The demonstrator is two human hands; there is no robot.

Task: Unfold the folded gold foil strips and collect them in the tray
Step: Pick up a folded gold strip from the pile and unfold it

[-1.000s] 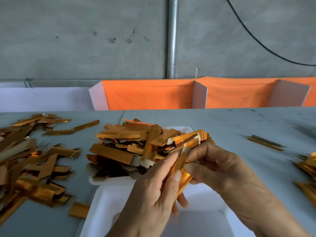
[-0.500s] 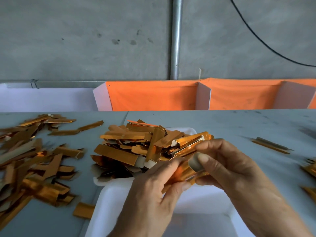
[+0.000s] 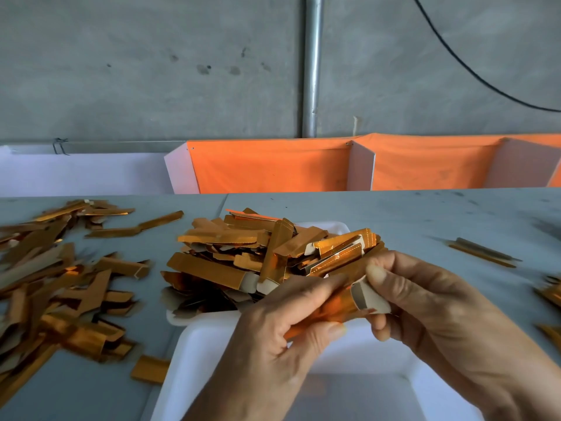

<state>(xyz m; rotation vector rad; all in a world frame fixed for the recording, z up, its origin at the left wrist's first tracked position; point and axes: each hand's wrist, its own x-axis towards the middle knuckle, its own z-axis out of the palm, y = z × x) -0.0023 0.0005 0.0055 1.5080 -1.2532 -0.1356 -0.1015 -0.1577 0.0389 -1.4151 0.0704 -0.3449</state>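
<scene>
Since a second ago both hands have turned the gold foil strip (image 3: 331, 308) from near upright to lying across between them, and its pale inner side now shows at the right end.

Beneath the hands the grey desk (image 3: 425, 217) carries everything. Left of the left hand a wide scatter of loose strips (image 3: 51, 284) lies on it. Just beyond the hands sits a white tray (image 3: 340, 227), heaped with a pile of foil strips (image 3: 258, 253) that hides most of it. Directly under the hands is a second white tray (image 3: 194, 344), its near part blurred.

The left hand (image 3: 273, 344) grips the strip's left part, thumb over the front and fingers curled behind. The right hand (image 3: 431, 302) pinches the right end, thumb on top of the opened pale flap and fingers curled underneath. The strip itself hangs in the air above the nearer tray, touching neither tray. Right of the right hand two thin strips (image 3: 482, 252) lie on the desk, well apart from the rest, and a few more strips (image 3: 549, 293) show blurred at the frame's edge.
</scene>
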